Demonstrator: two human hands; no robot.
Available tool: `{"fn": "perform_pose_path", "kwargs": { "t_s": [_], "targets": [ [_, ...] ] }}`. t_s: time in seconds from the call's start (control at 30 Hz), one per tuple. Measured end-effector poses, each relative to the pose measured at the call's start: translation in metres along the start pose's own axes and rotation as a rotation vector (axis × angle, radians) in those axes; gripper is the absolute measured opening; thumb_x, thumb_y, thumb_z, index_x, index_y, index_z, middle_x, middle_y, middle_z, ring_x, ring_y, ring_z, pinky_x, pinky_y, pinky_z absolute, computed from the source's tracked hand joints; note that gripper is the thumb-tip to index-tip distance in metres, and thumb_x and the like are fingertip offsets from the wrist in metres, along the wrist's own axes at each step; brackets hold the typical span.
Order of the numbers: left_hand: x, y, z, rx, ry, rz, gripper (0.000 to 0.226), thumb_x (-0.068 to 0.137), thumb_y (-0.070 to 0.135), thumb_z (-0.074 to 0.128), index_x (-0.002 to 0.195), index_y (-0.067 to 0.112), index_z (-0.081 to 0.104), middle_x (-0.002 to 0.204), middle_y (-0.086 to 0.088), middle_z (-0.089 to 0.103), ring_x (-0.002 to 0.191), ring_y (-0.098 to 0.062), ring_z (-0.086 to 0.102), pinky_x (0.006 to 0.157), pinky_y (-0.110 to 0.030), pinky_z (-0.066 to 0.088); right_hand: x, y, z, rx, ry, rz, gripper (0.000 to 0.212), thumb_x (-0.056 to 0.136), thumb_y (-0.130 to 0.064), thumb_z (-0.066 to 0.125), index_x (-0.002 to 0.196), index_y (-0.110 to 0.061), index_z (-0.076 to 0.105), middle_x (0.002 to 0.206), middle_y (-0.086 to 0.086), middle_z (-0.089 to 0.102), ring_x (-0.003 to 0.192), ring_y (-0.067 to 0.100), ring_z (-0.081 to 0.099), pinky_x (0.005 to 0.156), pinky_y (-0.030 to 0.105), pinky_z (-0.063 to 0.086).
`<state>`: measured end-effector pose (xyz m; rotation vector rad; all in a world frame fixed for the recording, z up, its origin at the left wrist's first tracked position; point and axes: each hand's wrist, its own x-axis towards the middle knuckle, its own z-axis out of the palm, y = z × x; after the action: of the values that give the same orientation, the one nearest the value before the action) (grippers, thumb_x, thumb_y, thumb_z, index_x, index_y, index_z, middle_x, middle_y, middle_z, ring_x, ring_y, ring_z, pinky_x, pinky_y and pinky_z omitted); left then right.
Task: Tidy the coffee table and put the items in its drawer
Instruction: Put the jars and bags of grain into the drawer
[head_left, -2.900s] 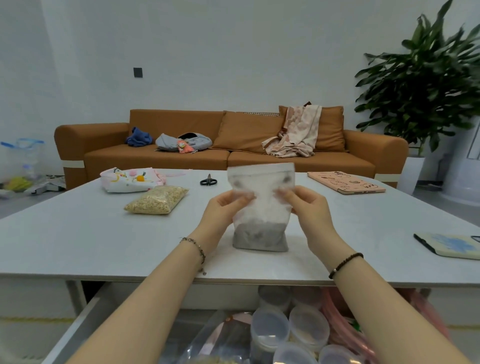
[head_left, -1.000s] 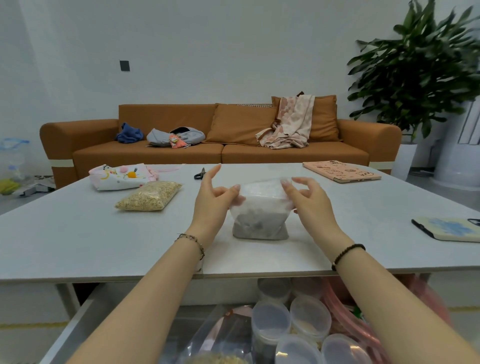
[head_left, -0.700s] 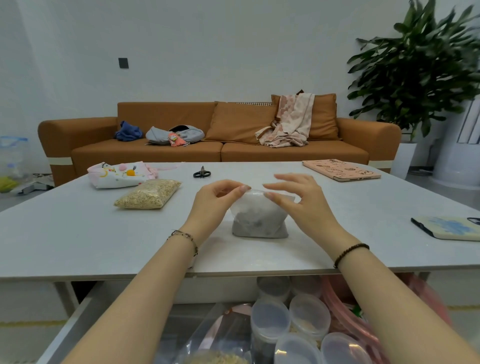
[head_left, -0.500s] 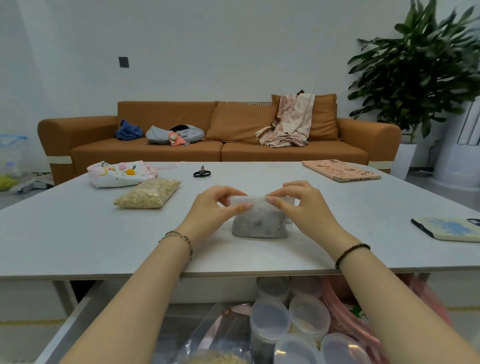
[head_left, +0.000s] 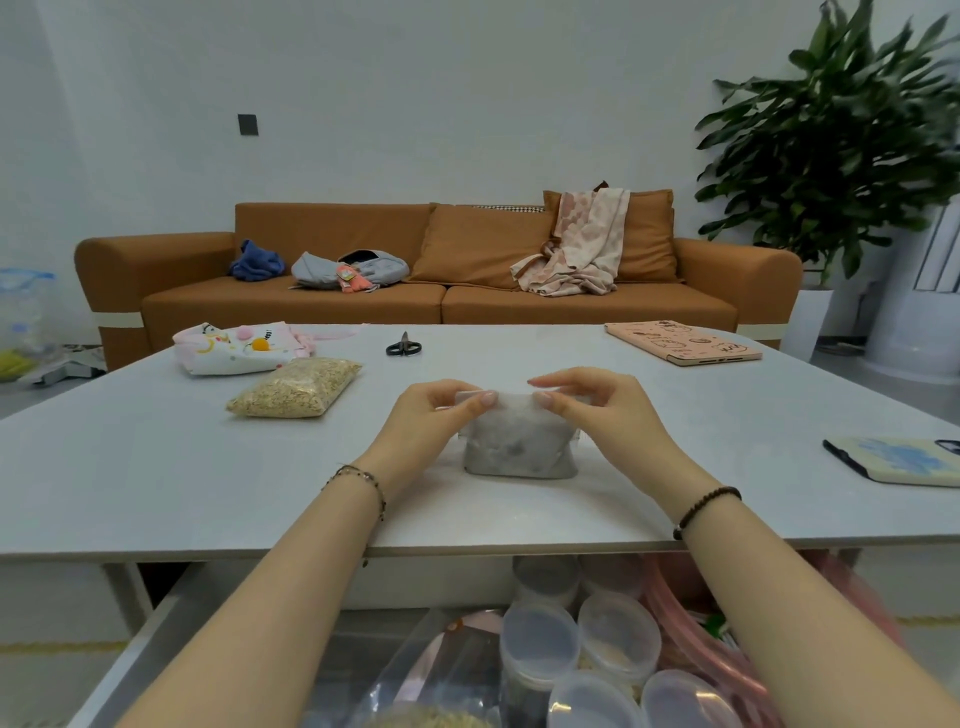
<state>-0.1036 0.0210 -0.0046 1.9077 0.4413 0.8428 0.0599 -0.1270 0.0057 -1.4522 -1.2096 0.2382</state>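
Two hands work at one packet: the left hand (head_left: 431, 418) and the right hand (head_left: 602, 415) each pinch the top edge of a clear bag of grey grain (head_left: 519, 454), which stands near the middle of the front edge of the bench (head_left: 156, 467). A bag of oats (head_left: 296, 387), a printed pouch (head_left: 234, 349) and scissors (head_left: 403, 346) lie toward the far left corner, a pink tablet (head_left: 683, 341) sits far right, and a notebook (head_left: 898, 460) lies at the right edge. Below, the open drawer (head_left: 130, 665) holds lidded tubs (head_left: 540, 639).
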Motion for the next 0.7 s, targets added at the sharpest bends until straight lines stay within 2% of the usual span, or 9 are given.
{"fn": "perform_pose_path", "kwargs": {
  "t_s": [0.07,0.13,0.2,0.27,0.37,0.47,0.53,0.63,0.7],
  "targets": [
    [-0.001,0.001,0.001,-0.027,-0.005,0.011,0.015,0.088,0.035,0.071,0.091,0.024,0.079,0.094,0.007,0.077,0.095,-0.003,0.068,0.086,-0.017,0.048,-0.001,0.001,-0.003,0.029,-0.045,0.091,0.028,0.086,-0.035,0.075,0.114,-0.033,0.073,0.103,-0.009,0.075,0.100,0.003,0.067,0.077,0.015,0.051],
    [-0.002,0.002,0.003,-0.053,-0.010,0.023,0.015,0.089,0.033,0.070,0.091,0.021,0.079,0.091,0.007,0.077,0.091,-0.002,0.068,0.080,-0.014,0.047,-0.003,0.003,-0.004,0.054,-0.126,0.218,0.031,0.087,-0.040,0.073,0.116,-0.032,0.072,0.109,-0.003,0.074,0.105,0.011,0.068,0.087,0.026,0.056],
    [-0.002,0.003,0.004,-0.079,-0.018,0.022,0.016,0.088,0.034,0.070,0.089,0.020,0.078,0.087,0.007,0.077,0.086,-0.001,0.068,0.079,-0.015,0.048,-0.005,0.005,-0.003,0.028,-0.227,0.294,0.032,0.084,-0.038,0.077,0.113,-0.024,0.074,0.097,-0.001,0.078,0.094,0.014,0.073,0.085,0.032,0.059],
    [-0.001,0.001,0.004,-0.121,-0.035,-0.011,0.025,0.083,0.040,0.070,0.090,0.017,0.078,0.090,0.000,0.076,0.090,-0.010,0.069,0.088,-0.029,0.054,-0.006,0.006,-0.003,-0.033,-0.315,0.272,0.039,0.078,-0.032,0.084,0.114,-0.021,0.073,0.093,-0.007,0.078,0.089,0.009,0.073,0.084,0.028,0.057],
    [-0.001,-0.001,0.004,-0.161,-0.080,-0.082,0.041,0.078,0.045,0.071,0.100,0.011,0.076,0.105,-0.014,0.074,0.106,-0.029,0.069,0.100,-0.045,0.053,-0.005,0.008,-0.003,-0.065,-0.365,0.255,0.049,0.072,-0.026,0.089,0.117,-0.022,0.072,0.107,-0.006,0.077,0.103,0.012,0.071,0.098,0.035,0.054],
    [-0.002,-0.003,0.005,-0.167,-0.126,-0.131,0.040,0.079,0.042,0.072,0.107,0.013,0.072,0.109,-0.012,0.073,0.106,-0.024,0.069,0.095,-0.037,0.056,-0.004,0.012,-0.004,-0.097,-0.361,0.236,0.044,0.073,-0.024,0.089,0.114,-0.022,0.073,0.104,-0.004,0.077,0.100,0.014,0.071,0.098,0.038,0.054],
    [-0.003,-0.002,0.004,-0.094,-0.176,-0.110,0.041,0.075,0.036,0.081,0.111,0.019,0.070,0.107,-0.003,0.075,0.102,-0.015,0.070,0.089,-0.028,0.056,-0.005,0.014,-0.002,-0.099,-0.349,0.193,0.040,0.075,-0.021,0.087,0.112,-0.022,0.074,0.102,-0.002,0.077,0.098,0.015,0.072,0.094,0.038,0.056],
    [-0.002,-0.005,0.002,0.084,-0.210,-0.059,0.060,0.065,0.026,0.092,0.116,0.026,0.062,0.109,0.006,0.073,0.101,-0.006,0.067,0.087,-0.023,0.055,-0.004,0.014,0.000,-0.115,-0.300,0.172,0.036,0.075,-0.021,0.086,0.109,-0.022,0.074,0.099,0.000,0.077,0.095,0.017,0.072,0.091,0.039,0.057],
    [-0.001,-0.005,0.002,0.083,-0.209,-0.047,0.064,0.064,0.022,0.093,0.119,0.026,0.060,0.111,0.005,0.072,0.103,-0.006,0.067,0.088,-0.024,0.055,-0.005,0.013,0.000,-0.108,-0.283,0.180,0.035,0.077,-0.017,0.084,0.110,-0.022,0.073,0.101,0.001,0.077,0.097,0.017,0.072,0.092,0.039,0.058]
  ]
}}
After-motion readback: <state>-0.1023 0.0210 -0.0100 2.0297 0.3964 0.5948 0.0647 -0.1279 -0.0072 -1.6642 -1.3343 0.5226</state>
